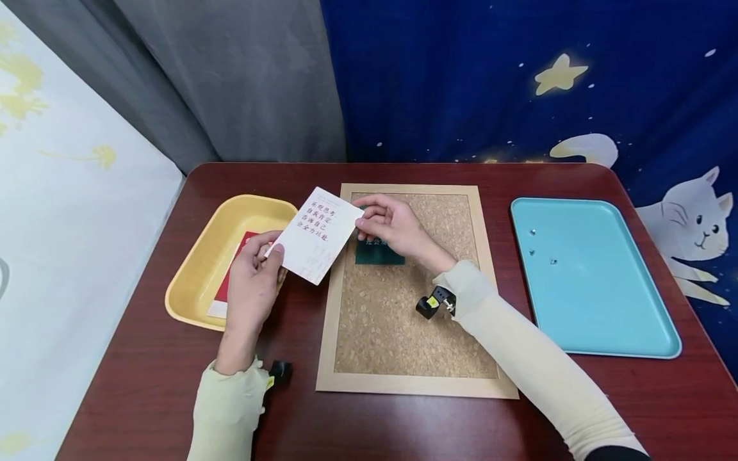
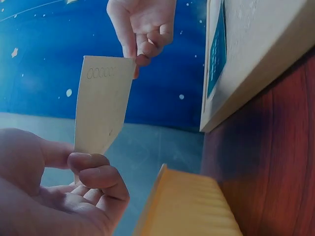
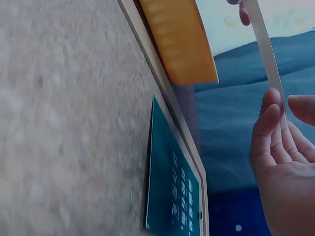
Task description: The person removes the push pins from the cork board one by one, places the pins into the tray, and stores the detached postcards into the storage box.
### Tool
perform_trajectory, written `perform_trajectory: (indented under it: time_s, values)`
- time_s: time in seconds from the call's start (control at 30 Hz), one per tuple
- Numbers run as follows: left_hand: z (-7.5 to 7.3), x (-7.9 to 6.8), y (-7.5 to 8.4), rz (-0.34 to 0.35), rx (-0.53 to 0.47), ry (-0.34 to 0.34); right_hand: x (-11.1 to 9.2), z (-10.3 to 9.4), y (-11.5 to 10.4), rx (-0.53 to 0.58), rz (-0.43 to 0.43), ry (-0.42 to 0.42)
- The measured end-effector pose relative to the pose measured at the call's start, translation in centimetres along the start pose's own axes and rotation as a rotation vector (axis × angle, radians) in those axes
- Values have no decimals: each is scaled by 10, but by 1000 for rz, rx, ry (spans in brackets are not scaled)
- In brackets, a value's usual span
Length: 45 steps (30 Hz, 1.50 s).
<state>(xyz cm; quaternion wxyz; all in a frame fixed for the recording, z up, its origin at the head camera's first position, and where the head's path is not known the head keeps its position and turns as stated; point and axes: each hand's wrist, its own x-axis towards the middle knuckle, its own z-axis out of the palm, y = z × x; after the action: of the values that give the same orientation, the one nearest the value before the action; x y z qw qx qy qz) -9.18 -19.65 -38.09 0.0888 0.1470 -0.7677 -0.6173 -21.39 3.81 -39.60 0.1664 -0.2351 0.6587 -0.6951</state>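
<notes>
A white card point(image 1: 314, 237) printed with lines of red characters is held up between both hands, above the gap between the yellow bin and the cork board. My left hand point(image 1: 254, 282) pinches its lower left corner between thumb and fingers. At its upper right corner, my right hand point(image 1: 394, 227) pinches it the same way. In the left wrist view, the card's back point(image 2: 101, 103) shows a row of small loops near one end. Below the right hand, a dark green card point(image 1: 380, 253) with white characters lies on the wood-framed cork board point(image 1: 415, 320), partly hidden by that hand.
To the left stands the yellow bin point(image 1: 193, 269), with a red card point(image 1: 233, 269) and a white edge inside it. A light blue tray point(image 1: 605, 288) at the right carries several small clear pins point(image 1: 553, 261). Curtains point(image 1: 438, 83) hang behind the table.
</notes>
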Motion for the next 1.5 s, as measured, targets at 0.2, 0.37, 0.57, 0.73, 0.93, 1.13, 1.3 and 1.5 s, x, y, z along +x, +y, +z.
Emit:
perform_trajectory:
  time_s: [0.2,0.37,0.57,0.73,0.93,1.13,1.3,1.5]
  values:
    - [-6,0,-3,-7,-11,41,5,10,2,-54,-4,17]
    - [-10,0,-6,-8,22,78,5,16,4,-91,-6,11]
    - [-22,-6,-11,-39,123,101,3,28,11,-138,-14,2]
    - [-32,-9,-15,-81,183,125,4,37,12,-168,2,-28]
    - [-36,-8,-17,-65,231,124,6,39,7,-225,4,-33]
    - [-41,-9,-17,-47,264,142,9,43,2,-290,-8,-57]
    - [-46,-9,-18,-44,330,183,12,48,3,-323,-6,-73]
    - [-50,-10,-19,-77,410,230,13,57,5,-342,-16,-78]
